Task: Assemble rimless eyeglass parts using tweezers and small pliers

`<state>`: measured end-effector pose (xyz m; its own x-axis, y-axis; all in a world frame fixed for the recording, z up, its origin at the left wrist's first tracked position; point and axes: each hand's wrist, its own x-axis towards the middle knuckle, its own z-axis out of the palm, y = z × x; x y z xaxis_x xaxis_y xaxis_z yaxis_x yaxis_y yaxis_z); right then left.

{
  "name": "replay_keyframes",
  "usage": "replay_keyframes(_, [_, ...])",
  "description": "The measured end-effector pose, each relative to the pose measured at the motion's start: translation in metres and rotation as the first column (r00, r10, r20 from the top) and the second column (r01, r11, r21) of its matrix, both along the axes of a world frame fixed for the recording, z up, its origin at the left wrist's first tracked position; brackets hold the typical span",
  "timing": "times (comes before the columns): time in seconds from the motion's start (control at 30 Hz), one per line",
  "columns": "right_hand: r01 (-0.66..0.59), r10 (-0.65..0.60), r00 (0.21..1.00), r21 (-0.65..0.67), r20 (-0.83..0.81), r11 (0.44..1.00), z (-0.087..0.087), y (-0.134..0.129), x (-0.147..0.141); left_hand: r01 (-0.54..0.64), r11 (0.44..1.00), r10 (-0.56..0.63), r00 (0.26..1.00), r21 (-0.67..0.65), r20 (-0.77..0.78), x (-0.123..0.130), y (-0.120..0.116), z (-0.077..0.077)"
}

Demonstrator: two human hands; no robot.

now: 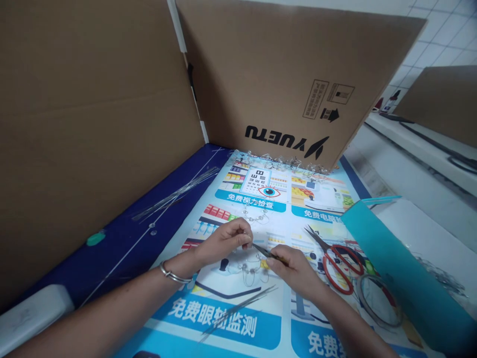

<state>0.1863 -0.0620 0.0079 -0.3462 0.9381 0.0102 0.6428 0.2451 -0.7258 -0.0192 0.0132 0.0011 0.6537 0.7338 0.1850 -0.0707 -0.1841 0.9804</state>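
Note:
My left hand (233,237), with a silver bangle (175,275) on the wrist, is closed in a pinch. A thin wire strung with clear beads (255,214) seems to run by its fingertips, but what exactly they grip is too small to make out. In my right hand (294,266) is a pair of pliers (266,251), its narrow jaws pointing at the left fingertips. More looped wire with clear beads (251,273) hangs or lies just below both hands. Nearer to me lies a bundle of straight wires (236,313).
Red-handled scissors (337,261) and a wire coil (378,301) lie to the right, beside a teal-edged box (402,278) holding metal pieces. Cardboard panels (290,74) stand behind and left. Beaded wire pieces (294,164) line the back; more wires (179,194) lie left.

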Motion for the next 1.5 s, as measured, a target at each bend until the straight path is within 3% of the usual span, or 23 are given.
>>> replay_keyframes(0.27, [-0.015,0.015,1.0,0.005,0.028,1.0,0.0053,-0.0016,-0.0009,-0.003,1.0,0.003,1.0,-0.014,0.017,0.0001,0.0003,-0.0005])
replay_keyframes(1.5, [0.005,-0.006,0.999,0.023,0.038,1.0,-0.0017,-0.0048,-0.0058,-0.02,0.998,0.021,1.0,0.062,-0.012,-0.0028,-0.0005,0.0003])
